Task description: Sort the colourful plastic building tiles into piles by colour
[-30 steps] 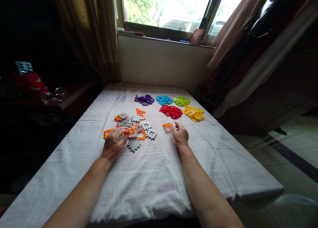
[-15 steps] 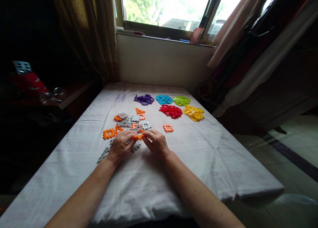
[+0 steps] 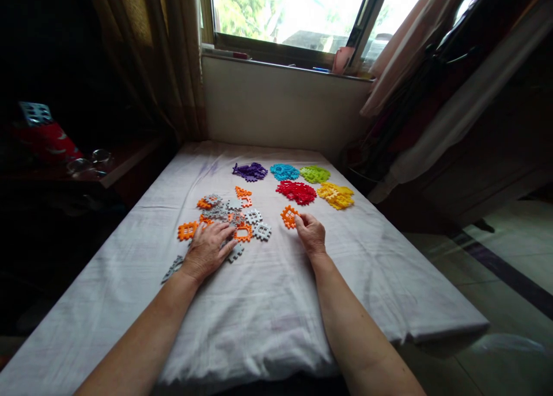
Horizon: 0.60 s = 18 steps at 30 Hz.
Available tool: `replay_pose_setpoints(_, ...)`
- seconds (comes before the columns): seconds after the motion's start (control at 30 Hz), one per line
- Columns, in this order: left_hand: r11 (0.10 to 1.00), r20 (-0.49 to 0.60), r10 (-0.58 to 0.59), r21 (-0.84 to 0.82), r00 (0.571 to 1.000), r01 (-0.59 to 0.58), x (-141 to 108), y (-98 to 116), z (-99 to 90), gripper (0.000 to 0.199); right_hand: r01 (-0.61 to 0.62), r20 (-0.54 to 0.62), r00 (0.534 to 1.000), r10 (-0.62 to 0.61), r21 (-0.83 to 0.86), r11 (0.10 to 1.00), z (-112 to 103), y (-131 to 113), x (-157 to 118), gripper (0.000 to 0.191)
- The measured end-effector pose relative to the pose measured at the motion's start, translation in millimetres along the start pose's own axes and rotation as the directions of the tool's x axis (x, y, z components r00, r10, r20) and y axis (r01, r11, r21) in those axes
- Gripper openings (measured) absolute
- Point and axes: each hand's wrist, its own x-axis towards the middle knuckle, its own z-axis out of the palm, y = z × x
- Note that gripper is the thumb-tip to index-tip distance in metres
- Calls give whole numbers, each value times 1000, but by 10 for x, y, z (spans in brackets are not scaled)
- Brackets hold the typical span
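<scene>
My right hand [image 3: 311,233] pinches an orange interlocking window piece [image 3: 288,216] by its right edge, low over the cloth to the right of the mixed pieces. My left hand [image 3: 207,251] lies palm down on the mixed grey and orange pieces, its fingers stretched and a little apart. Under and around it are an orange toothed square [image 3: 187,231], an orange frame piece [image 3: 243,240], a grey window piece [image 3: 261,231] and several grey pieces [image 3: 216,212]. What lies directly beneath the left palm is hidden.
Sorted piles of purple [image 3: 250,172], blue [image 3: 284,172], green [image 3: 315,174], red [image 3: 296,193] and yellow pieces [image 3: 336,195] lie farther back on the white-clothed table [image 3: 259,315]. At left, a dark side table [image 3: 129,164] holds glasses [image 3: 82,166]. Clothes hang at right.
My hands have parted from around an orange piece. The right moved right and now holds an orange piece where a lighter orange one lay. The left spread flat; a grey window piece is now exposed.
</scene>
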Motion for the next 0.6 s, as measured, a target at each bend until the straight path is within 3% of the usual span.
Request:
replay_pose_setpoints(0.23, 992, -53, -96, 72, 994, 100, 0, -44, -111, 32, -74, -73, 995, 70, -58, 996, 25, 92, 53, 33)
replay_pose_setpoints(0.3, 990, -58, -115, 75, 992, 120, 2, -51, -138, 30, -3, -124, 992, -8, -89, 996, 41, 95, 44, 36)
replay_pose_setpoints(0.4, 988, -56, -134, 67, 989, 138, 4, -64, -158, 27, 226, -115, 963, -242, -140, 964, 104, -1, -57, 29)
replay_pose_setpoints(0.47, 988, -46, -143, 53, 989, 145, 4, -76, -158, 26, 408, -13, 910, -415, -148, 901, 178, -139, -178, 24)
replay_pose_setpoints(0.6, 983, -47, -175, 51, 983, 178, -1, -99, -154, 26, 674, 278, 726, -629, -108, 731, 341, -466, -441, 18)
